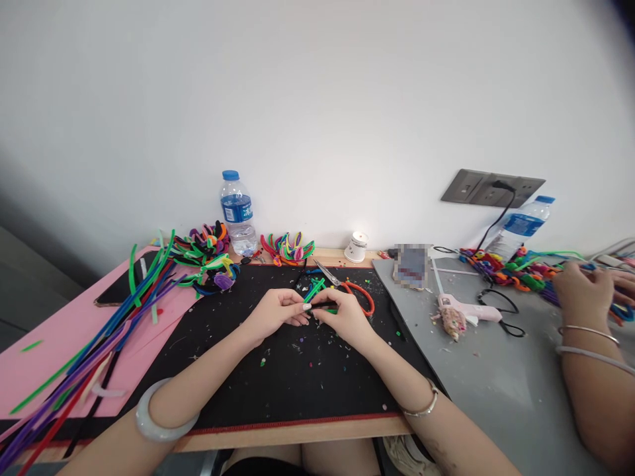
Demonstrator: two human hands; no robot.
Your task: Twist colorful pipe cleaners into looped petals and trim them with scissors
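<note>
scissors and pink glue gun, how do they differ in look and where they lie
The scissors have metal blades and orange handles, while the glue gun is pale pink. The scissors lie on the black mat, the glue gun on the grey surface. Neither is being held.

Soft, diffuse light; wall (317, 119) dimmer far left; edges stretched; upper right corner dark.

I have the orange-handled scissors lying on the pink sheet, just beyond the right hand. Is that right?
Not quite: the head view shows the orange-handled scissors lying on the black mat, not on the pink sheet. They are indeed just beyond the right hand.
</note>
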